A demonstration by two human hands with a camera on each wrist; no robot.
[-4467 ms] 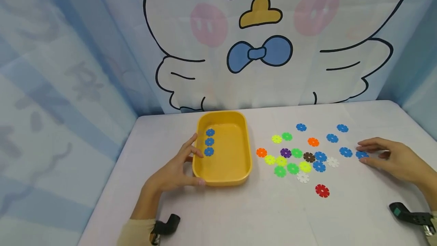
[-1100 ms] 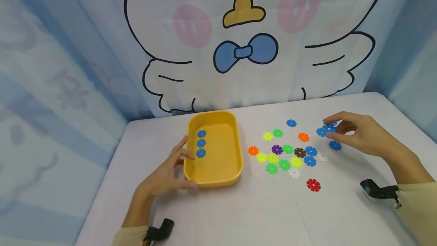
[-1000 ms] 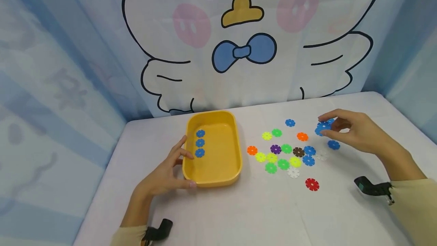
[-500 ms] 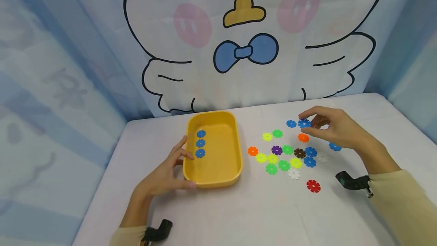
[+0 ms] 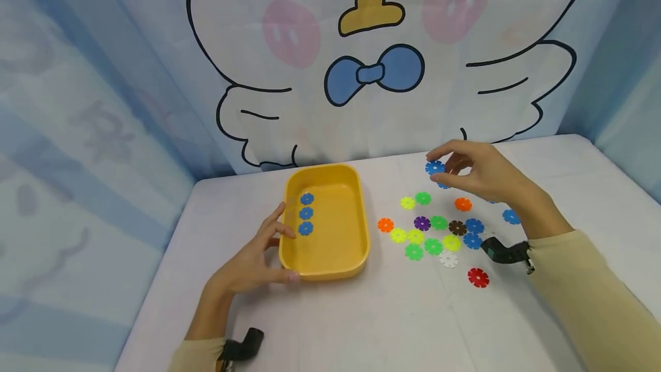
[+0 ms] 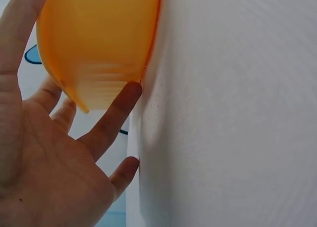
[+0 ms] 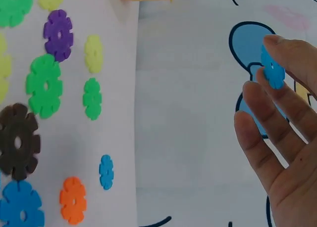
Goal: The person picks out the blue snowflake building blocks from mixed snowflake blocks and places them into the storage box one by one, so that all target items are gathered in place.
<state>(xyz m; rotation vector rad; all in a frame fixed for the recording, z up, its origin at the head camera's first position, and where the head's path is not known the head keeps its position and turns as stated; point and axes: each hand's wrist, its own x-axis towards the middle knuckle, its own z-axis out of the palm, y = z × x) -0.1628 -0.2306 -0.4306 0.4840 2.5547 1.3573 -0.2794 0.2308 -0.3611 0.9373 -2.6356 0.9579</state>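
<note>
In the head view, my right hand point(image 5: 480, 171) pinches a blue notched plastic snowflake disc point(image 5: 435, 167) between thumb and fingertips, above the table's far part. The right wrist view shows this blue snowflake disc point(image 7: 272, 68) held up, with the other fingers loosely bent. Just under it, another blue disc point(image 5: 444, 185) is partly hidden by the hand. My left hand point(image 5: 253, 260) holds the near left corner of a yellow tray point(image 5: 368, 228), with fingers at the left rim and thumb at the near wall. Inside, three blue discs point(image 5: 306, 213) form a column along the left side.
Right of the tray, loose discs in green, yellow, orange, purple, brown, white and blue lie scattered on the white table point(image 5: 382, 326). A red disc point(image 5: 478, 278) lies nearer the front. A printed curtain point(image 5: 382, 125) hangs behind the table's far edge.
My right hand has moved left from the far right of the table, now carrying a blue disc raised off the surface. The left hand stays at the tray.
</note>
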